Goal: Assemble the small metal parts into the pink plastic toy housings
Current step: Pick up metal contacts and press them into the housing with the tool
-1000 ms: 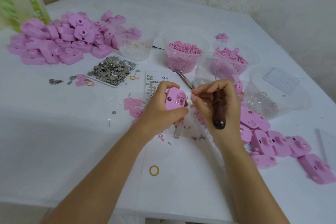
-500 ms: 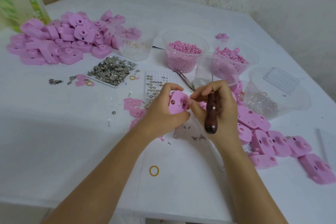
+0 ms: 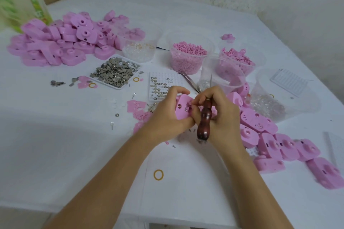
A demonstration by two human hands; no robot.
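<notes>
On the white table (image 3: 55,154) the left hand (image 3: 165,117) wraps round the pink housing (image 3: 181,109), its open face turned toward the right hand (image 3: 221,117) just beside it. That hand curls round a wooden-handled tool (image 3: 203,124), handle pointing back at the person, fingertips apparently pinching a small metal part (image 3: 188,106) at the housing's recess

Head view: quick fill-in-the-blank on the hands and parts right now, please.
1. The left hand grips a ____ housing.
2. The right hand grips a tool by its wooden ____.
3. The tray of metal parts lies to the ____ of both hands.
4. The ring on the table between the forearms is ____.
Missing words: pink; handle; left; yellow.
</notes>
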